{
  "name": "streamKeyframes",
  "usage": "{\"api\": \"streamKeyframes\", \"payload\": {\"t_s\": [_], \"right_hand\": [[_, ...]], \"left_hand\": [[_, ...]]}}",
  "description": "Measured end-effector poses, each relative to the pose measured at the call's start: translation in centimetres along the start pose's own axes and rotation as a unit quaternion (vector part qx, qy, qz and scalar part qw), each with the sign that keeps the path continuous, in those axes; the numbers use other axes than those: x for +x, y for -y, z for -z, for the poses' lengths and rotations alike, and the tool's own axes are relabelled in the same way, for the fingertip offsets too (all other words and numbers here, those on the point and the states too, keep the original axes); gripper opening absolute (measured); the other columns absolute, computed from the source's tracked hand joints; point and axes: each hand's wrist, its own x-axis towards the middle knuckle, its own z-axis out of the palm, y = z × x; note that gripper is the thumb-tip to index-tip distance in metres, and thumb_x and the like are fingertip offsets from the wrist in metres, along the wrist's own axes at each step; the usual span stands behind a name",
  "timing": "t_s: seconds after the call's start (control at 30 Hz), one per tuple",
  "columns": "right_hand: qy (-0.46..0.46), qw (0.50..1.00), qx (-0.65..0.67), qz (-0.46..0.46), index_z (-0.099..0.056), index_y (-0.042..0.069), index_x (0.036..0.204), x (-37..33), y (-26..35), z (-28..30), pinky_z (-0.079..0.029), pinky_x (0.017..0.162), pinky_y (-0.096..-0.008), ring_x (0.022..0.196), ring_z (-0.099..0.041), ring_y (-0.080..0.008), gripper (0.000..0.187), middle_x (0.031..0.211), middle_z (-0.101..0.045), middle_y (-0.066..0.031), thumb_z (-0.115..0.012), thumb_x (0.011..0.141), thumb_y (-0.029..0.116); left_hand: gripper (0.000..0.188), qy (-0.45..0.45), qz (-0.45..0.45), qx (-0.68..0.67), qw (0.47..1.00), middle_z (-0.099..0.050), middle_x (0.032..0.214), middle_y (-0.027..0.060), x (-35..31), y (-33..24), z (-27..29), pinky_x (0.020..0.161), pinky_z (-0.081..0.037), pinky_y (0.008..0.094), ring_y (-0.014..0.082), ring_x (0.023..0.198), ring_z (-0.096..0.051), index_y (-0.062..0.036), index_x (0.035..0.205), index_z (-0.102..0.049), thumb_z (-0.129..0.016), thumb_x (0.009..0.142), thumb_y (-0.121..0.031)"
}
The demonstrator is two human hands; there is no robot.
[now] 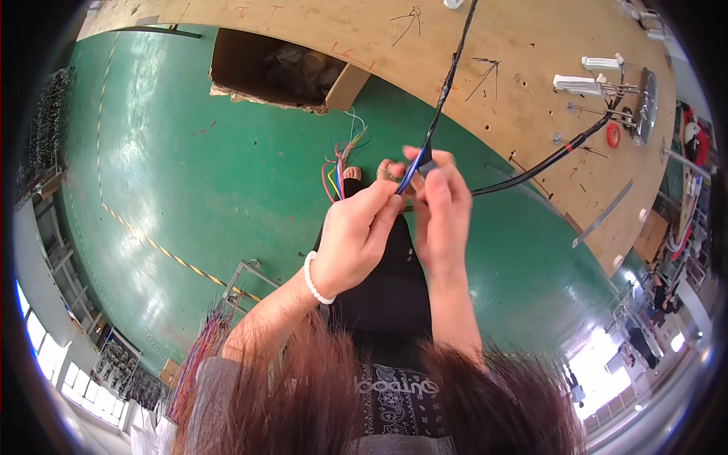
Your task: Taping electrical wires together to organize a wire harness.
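Leftmost, a cardboard box with clear plastic inside stood on the green floor by the surface's near edge. Right of it, loose red, yellow and pale wire ends showed beyond the left hand, over the floor. That hand was closed in a pinch, thumb against forefinger, on blue and black wires, held in the air off the surface's near edge. From there a black-wrapped harness trunk ran away over the surface. The right hand was half curled, fingers about a dark piece against the wires; blur hid its kind. Farther right, a black harness branch crossed the near edge toward metal prongs. White plastic holders and a red tape roll sat near the surface's right edge.
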Motion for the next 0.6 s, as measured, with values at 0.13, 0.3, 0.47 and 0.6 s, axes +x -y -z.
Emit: {"api": "streamKeyframes", "payload": {"t_s": [0.13, 0.3, 0.47, 0.6], "right_hand": [[0.096, 0.718, -0.616, 0.31, -0.062, 0.004, 0.08, -1.2, 2.7, -0.6, -0.038, 0.058, -0.0276, 0.071, -0.046, -0.0147, 0.025, 0.086, -0.047, -0.0077, -0.078, 0.079, 0.022], [-0.022, 0.84, -0.506, 0.195, -0.052, 0.005, 0.113, 2.2, 0.3, 1.3, -0.033, 0.052, -0.0237, 0.059, -0.038, -0.0067, 0.031, 0.071, -0.045, 0.0027, -0.07, 0.089, 0.012], [0.131, 0.99, -0.039, -0.038, -0.051, 0.003, 0.12, 2.5, -3.3, 4.6, -0.053, 0.089, -0.0402, 0.107, -0.06, -0.0201, 0.035, 0.122, -0.058, -0.0128, -0.058, 0.097, 0.028], [0.071, 0.997, -0.021, -0.02, -0.058, 0.004, 0.106, -1.0, -2.3, 3.4, -0.045, 0.072, -0.0252, 0.089, -0.058, -0.0137, 0.024, 0.127, -0.052, -0.0073, -0.066, 0.093, 0.022]], "left_hand": [[0.012, -0.041, -0.226, 0.18, 0.956, -0.058, 0.071, 0.0108, -0.8, 0.7, -0.5, 0.061, -0.047, 0.0409, 0.032, 0.068, -0.06, -0.0025, 0.089, -0.061, -0.062, 0.08, 0.004], [0.01, 0.005, -0.035, 0.002, 0.999, -0.053, 0.069, 0.004, -3.5, 1.1, -0.1, 0.068, -0.04, 0.031, 0.0189, 0.066, -0.051, -0.0006, 0.089, -0.059, -0.054, 0.093, -0.008], [0.027, 0.06, 0.098, -0.2, 0.973, -0.046, 0.069, -0.0035, -4.4, 2.3, 0.5, 0.053, -0.032, 0.0199, 0.0042, 0.057, -0.04, -0.0009, 0.092, -0.056, -0.048, 0.104, -0.023], [0.027, 0.087, 0.098, -0.231, 0.964, -0.044, 0.068, -0.0037, -4.5, 2.5, 0.8, 0.053, -0.031, 0.0208, 0.0044, 0.058, -0.039, -0.0014, 0.089, -0.055, -0.048, 0.103, -0.023]]}}
